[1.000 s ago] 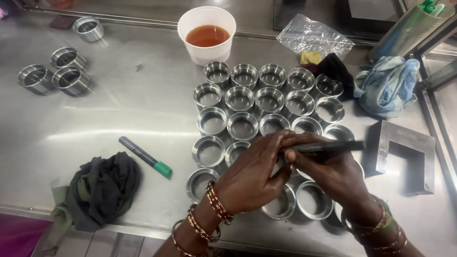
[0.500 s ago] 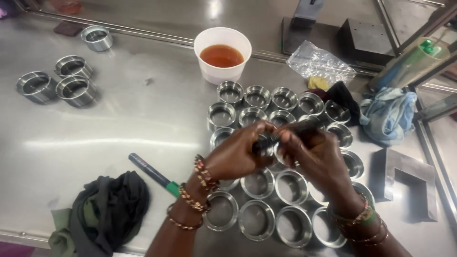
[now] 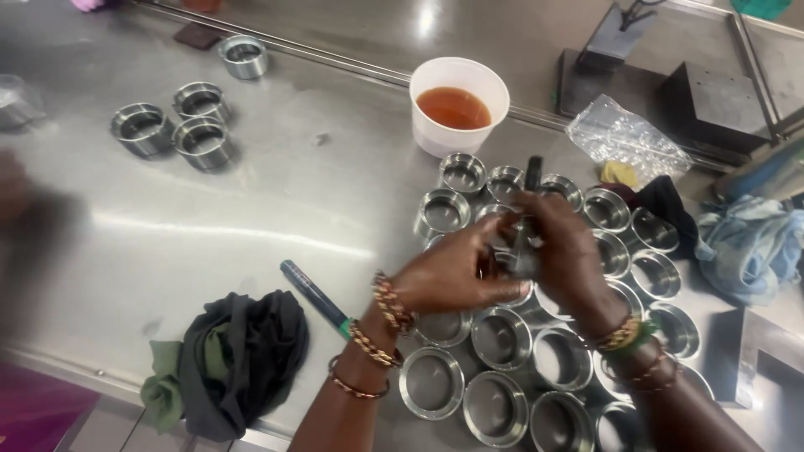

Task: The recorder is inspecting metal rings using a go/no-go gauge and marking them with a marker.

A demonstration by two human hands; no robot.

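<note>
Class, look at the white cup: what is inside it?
The white cup holds a reddish-brown liquid, filling it partway. Whatever lies beneath the liquid's surface cannot be seen.

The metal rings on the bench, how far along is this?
No ring shows a visible change, so what is done cannot be told. In hand: the left hand and right hand hold a dark marker above the grouped metal rings. Four rings sit apart, untouched.

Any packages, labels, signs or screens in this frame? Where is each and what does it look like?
No labels, signs or screens show.
Clear plastic bag: crumpled, on the steel table right of the white cup.
White cup: round, open, holding amber liquid, behind the metal rings.
</note>
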